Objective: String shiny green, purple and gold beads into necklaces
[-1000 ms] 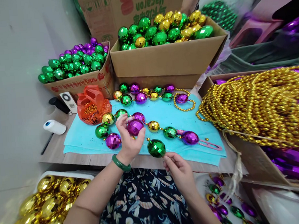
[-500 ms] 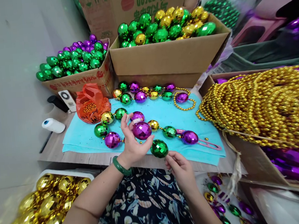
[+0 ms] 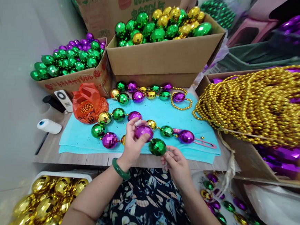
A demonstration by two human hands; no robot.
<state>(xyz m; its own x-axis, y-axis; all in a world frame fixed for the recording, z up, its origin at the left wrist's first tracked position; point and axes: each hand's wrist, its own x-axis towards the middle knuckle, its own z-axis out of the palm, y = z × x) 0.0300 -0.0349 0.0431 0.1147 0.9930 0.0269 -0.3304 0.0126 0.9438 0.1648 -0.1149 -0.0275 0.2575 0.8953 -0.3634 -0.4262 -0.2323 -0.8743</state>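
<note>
My left hand, with a green bangle at the wrist, is wrapped round a large faceted purple bead. A large green bead sits right beside it, above the front edge of the blue cloth. At that green bead's right end, the fingers of my right hand are pinched together; any thread between them is too small to see. Behind my hands a strand of purple bead, green bead and gold bead curves over the cloth. A pink tool lies partly under its right end.
At the back stand a box of green and gold beads and a box of green and purple beads. Gold bead chains fill the right side. An orange bag and a thread spool lie left; gold beads fill a tub below.
My left fingers have closed round the purple bead, the thumb now lying across it. My right fingers have come up against the green bead's end. The whole view has shifted slightly.
</note>
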